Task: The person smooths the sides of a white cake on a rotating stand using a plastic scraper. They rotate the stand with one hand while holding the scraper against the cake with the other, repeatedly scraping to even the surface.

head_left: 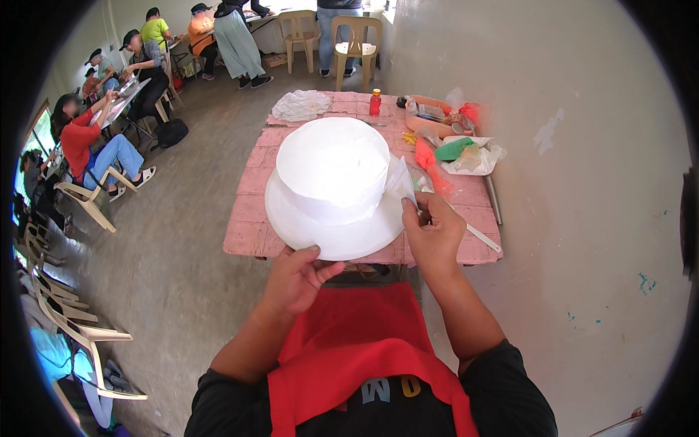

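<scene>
A round cake (332, 164), smooth and white on top and sides, stands on a wide round white cake stand (335, 247). My left hand (297, 280) is at the stand's near rim, thumb on the edge and the other fingers loosely curled below it. Between the thumb and fingers of my right hand (435, 229) is a thin, pale, see-through sheet (400, 182), pinched upright against the cake's right side. Just beyond that hand lies a long white handle (477, 234), its other end hidden by the hand.
The pink-covered table (247, 226) also bears a crumpled white cloth (300, 105), a red bottle (375, 103), an orange tray (429, 109) of supplies and a green item (453, 148) on white wrapping. A wall (582, 182) rises close on the right. People sit at tables far left.
</scene>
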Motion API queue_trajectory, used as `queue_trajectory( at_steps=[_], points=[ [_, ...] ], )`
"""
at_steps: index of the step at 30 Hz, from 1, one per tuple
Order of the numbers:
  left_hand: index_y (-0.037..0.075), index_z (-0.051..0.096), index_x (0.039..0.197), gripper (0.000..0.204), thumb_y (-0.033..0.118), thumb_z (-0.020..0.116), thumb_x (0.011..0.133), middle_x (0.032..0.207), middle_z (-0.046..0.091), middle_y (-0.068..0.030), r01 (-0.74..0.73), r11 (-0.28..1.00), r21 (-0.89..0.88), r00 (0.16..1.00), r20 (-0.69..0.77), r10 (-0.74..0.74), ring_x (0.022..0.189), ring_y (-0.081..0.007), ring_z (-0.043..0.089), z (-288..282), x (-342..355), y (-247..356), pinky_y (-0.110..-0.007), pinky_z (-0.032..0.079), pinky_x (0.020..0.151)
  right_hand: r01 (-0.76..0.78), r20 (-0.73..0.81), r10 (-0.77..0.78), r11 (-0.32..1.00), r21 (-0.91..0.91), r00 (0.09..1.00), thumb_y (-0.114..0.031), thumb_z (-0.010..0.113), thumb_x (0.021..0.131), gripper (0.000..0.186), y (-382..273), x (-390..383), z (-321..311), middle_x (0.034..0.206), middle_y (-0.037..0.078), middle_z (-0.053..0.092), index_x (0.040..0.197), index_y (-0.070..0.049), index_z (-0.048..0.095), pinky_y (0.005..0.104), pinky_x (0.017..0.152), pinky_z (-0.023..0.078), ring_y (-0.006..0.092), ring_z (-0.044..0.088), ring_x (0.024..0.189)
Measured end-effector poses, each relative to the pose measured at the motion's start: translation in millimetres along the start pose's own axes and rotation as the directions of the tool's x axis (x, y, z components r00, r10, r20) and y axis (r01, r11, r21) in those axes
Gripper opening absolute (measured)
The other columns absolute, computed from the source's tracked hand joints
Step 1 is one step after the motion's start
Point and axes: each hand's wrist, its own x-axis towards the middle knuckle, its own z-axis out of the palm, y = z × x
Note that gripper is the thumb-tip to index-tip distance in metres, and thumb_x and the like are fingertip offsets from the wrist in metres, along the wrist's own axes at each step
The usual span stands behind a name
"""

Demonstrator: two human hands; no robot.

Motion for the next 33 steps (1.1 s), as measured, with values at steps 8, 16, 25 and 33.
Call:
queue_trajectory(
  at_steps=[8, 16, 25, 33],
  points=[
    [0.000, 0.036, 0.134, 0.048, 0.007, 0.050, 0.089, 0.122, 0.056, -0.0120, 0.005, 1.000, -0.019, 1.000, 0.011, -0.004, 0.105, -0.0233, 0.061, 6, -2, -4, -0.037, 0.056, 0.086, 0.011, 0.009, -0.011, 1.000, 0.006, 1.000, 0.001, 0.071, 0.074, 0.010, 1, -4, 0, 0.066, 0.011, 0.061, 0.082, 0.001, 0.064, 0.0290, 0.047, 0.043, 0.0177, 0.055, 0.050],
    [0.000, 0.035, 0.135, 0.048, 0.006, 0.050, 0.089, 0.123, 0.055, -0.0135, 0.000, 0.999, -0.034, 0.999, 0.033, 0.001, 0.107, -0.0243, 0.060, 9, -3, -8, -0.038, 0.055, 0.087, 0.029, 0.020, -0.029, 0.999, -0.014, 0.999, 0.000, 0.071, 0.074, 0.011, -2, -6, -2, 0.066, 0.011, 0.062, 0.083, 0.001, 0.064, 0.0289, 0.048, 0.044, 0.0183, 0.056, 0.050],
    [0.001, 0.037, 0.133, 0.046, 0.005, 0.054, 0.090, 0.120, 0.057, -0.0131, 0.023, 0.998, -0.062, 0.999, 0.044, -0.020, 0.104, -0.0253, 0.061, 15, -4, -15, -0.038, 0.056, 0.085, 0.050, 0.034, -0.048, 0.998, -0.041, 0.998, 0.000, 0.071, 0.074, 0.011, -5, -10, -3, 0.066, 0.010, 0.062, 0.083, 0.001, 0.065, 0.0296, 0.047, 0.043, 0.0181, 0.055, 0.050],
    [0.001, 0.043, 0.127, 0.038, 0.009, 0.056, 0.092, 0.113, 0.059, -0.0124, 0.065, 0.996, -0.063, 0.998, 0.017, -0.064, 0.099, -0.0236, 0.063, 22, -7, -25, -0.036, 0.056, 0.083, 0.073, 0.035, -0.071, 0.993, -0.087, 0.997, 0.000, 0.071, 0.073, 0.013, -9, -14, -6, 0.068, 0.011, 0.063, 0.084, 0.000, 0.065, 0.0320, 0.051, 0.045, 0.0220, 0.058, 0.054]
  ],
)
